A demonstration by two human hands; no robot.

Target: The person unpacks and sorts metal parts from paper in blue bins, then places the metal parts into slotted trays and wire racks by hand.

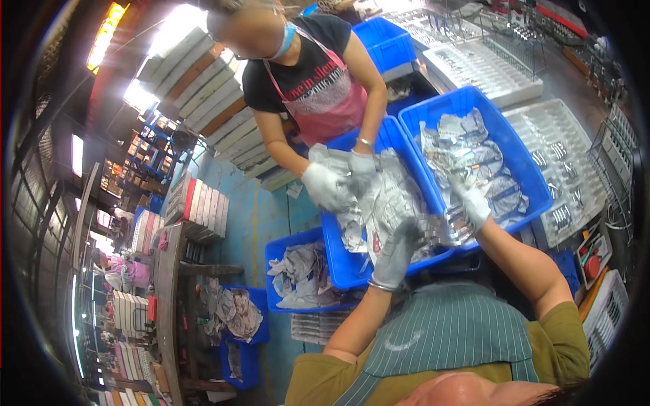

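My left hand (398,252), in a grey glove, and my right hand (474,203), in a white glove, both grip a shiny bundle of metal pieces (443,230). I hold it over the rim between two blue bins. The middle blue bin (338,260) holds printed newspaper sheets (389,199). The right blue bin (518,145) holds crumpled paper wrappings (474,152). Across the bins a co-worker's two white-gloved hands (338,181) pull at a newspaper sheet in the middle bin.
A smaller blue bin (276,260) with crumpled paper stands lower left, and more paper-filled bins (240,318) sit on the blue floor. White trays of metal cutlery (565,159) lie at the right beside a wire basket (613,162). Stacked boxes (203,88) stand behind the co-worker.
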